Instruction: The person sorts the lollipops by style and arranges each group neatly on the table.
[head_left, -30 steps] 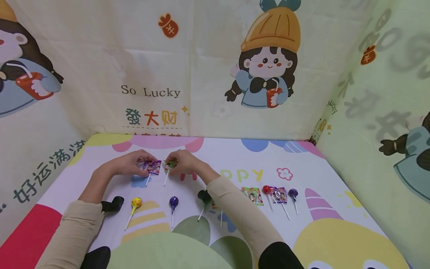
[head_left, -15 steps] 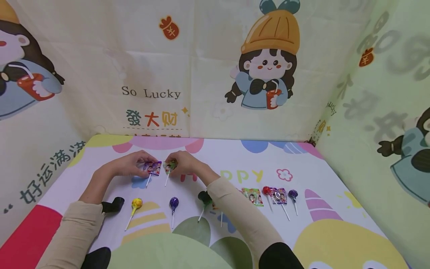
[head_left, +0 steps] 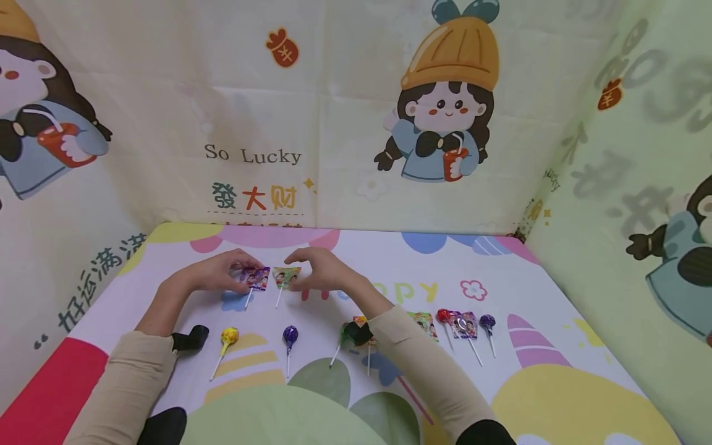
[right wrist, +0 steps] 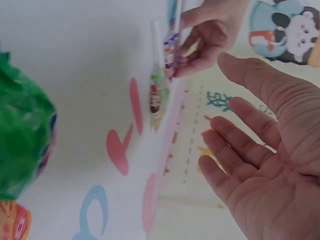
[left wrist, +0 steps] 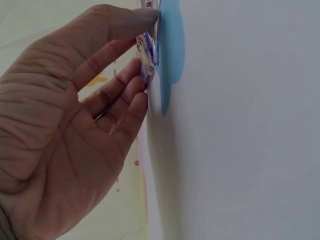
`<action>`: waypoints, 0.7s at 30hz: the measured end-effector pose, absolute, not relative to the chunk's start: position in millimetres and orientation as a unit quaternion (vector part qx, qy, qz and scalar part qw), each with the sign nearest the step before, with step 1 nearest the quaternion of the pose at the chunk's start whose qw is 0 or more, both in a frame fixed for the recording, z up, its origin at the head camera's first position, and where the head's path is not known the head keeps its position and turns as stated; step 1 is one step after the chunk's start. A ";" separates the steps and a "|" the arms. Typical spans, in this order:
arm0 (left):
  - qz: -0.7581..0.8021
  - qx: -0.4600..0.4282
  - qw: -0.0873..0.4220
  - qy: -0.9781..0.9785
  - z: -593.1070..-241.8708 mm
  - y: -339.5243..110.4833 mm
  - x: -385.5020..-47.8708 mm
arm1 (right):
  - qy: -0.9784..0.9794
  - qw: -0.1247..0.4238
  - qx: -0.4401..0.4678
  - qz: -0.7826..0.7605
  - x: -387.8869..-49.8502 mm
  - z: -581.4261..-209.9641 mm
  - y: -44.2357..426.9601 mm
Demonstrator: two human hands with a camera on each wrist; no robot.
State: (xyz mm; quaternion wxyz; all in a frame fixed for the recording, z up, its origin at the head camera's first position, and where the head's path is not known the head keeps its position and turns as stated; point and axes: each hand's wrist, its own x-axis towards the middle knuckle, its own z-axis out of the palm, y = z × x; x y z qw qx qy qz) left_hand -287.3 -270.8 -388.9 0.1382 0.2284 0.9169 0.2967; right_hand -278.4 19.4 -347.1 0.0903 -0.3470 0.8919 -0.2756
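At the table's back left, the left hand (head_left: 219, 272) holds the edges of a purple-wrapped flat lollipop (head_left: 258, 279) between thumb and fingers. In the left wrist view, the thumb and fingertips of the left hand (left wrist: 75, 110) touch the purple wrapper (left wrist: 146, 55). Right beside that lollipop lies a green-wrapped flat one (head_left: 285, 276), its stick toward the front. The right hand (head_left: 325, 272) stands just right of it, fingers spread and relaxed. In the right wrist view, a gap separates the right hand (right wrist: 265, 145) from the green wrapper (right wrist: 158, 100).
Nearer the front lie a yellow lollipop (head_left: 229, 337), a purple one (head_left: 290, 335) and a green one (head_left: 342, 337) partly behind the right wrist strap. Farther right are a red one (head_left: 443, 316), a flat purple one (head_left: 464, 324) and a round purple one (head_left: 487, 322). A printed curtain (head_left: 345, 204) borders the table.
The right hand has let go of the green-wrapped lollipop and moved a little to the right, its fingers spreading. The left hand keeps its place at the purple-wrapped one.
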 end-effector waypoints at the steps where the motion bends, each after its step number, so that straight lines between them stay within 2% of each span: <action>1: 0.297 0.228 0.138 0.917 -388.7 -271.1 -287.0 | 0.889 0.088 -0.349 -0.283 -275.9 -345.4 22.8; 21: 0.295 0.222 0.135 0.920 -388.5 -271.3 -287.3 | 0.858 0.072 -0.359 -0.361 -212.5 -324.5 75.1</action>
